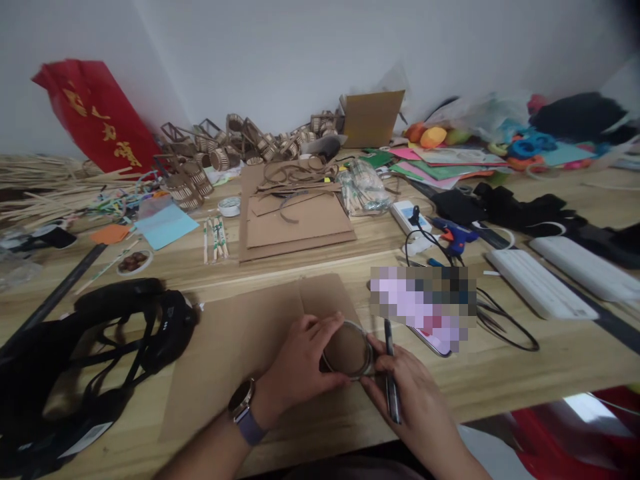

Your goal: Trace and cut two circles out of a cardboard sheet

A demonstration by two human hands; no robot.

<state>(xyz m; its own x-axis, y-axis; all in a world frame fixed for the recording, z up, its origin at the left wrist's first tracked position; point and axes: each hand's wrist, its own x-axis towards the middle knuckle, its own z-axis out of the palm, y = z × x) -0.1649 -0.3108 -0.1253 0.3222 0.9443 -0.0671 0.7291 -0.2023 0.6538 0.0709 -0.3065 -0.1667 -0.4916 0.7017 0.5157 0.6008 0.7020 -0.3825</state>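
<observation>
A round ring (358, 326) with a pale rim lies on a flat sheet of brown cardboard (240, 333) near the table's front edge. My left hand (310, 353), with a watch on its wrist, curves its fingers and thumb around the ring's left side. From the right, my right hand (400, 380) pinches the ring's edge with thumb and fingertips. That same hand holds a slim black pen (393, 393), pointing up and away between its fingers. Brown cardboard colour shows inside the ring; whether the ring has a base I cannot tell.
A phone (420, 307), partly blurred out, lies right of my hands, with a blue glue gun (455, 237) and cables beyond. Black straps (125, 333) lie at left. Stacked cardboard (300, 227), stick bundles (217, 239) and several small woven baskets (220, 159) stand farther back.
</observation>
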